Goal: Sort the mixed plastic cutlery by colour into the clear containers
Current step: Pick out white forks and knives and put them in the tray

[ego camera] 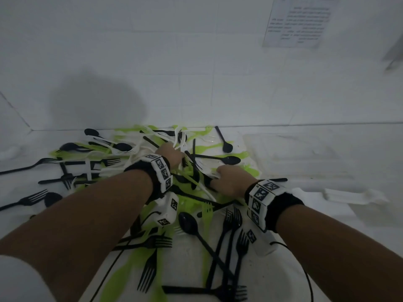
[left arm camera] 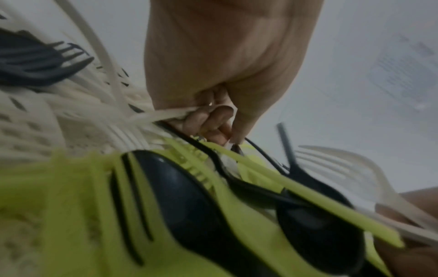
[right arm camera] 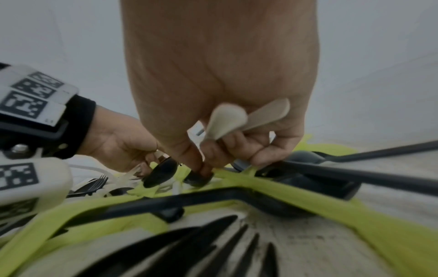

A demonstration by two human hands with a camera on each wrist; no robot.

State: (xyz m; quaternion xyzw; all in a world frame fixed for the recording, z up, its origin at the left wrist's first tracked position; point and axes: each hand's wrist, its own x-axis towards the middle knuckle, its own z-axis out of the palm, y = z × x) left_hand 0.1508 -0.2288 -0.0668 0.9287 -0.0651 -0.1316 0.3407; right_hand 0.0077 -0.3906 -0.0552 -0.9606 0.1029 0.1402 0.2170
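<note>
Gripping light, slippery white spoons [right arm camera: 239, 120] in your right hand [ego camera: 229, 180], your left hand [ego camera: 171, 154] pinches white cutlery [left arm camera: 163, 114] by stiff handles.

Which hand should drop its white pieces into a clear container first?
Right. The right hand already grips white spoons, and the clear container lies on its side, probably nearer.
</note>
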